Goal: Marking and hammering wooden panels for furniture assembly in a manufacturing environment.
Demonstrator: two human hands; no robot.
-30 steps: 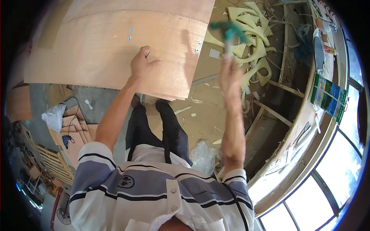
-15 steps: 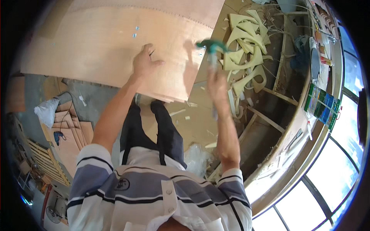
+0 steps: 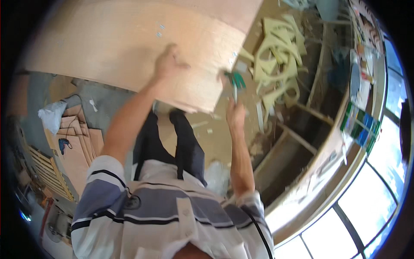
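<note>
Gripping a green-headed hammer, right hand; left hand over smooth plywood, hold unclear.

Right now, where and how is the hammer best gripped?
Probably take the hammer by its slim handle, coming from the near side, as the right hand does. The wide green head sits at the far end, while the straight handle runs back toward the near side, easy to wrap around.

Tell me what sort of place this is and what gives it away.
Most likely a woodworking workshop: the right hand grips a green-headed hammer near a broad wooden panel, cut boards are stacked at left, and pale curved offcuts lie heaped at right.
</note>
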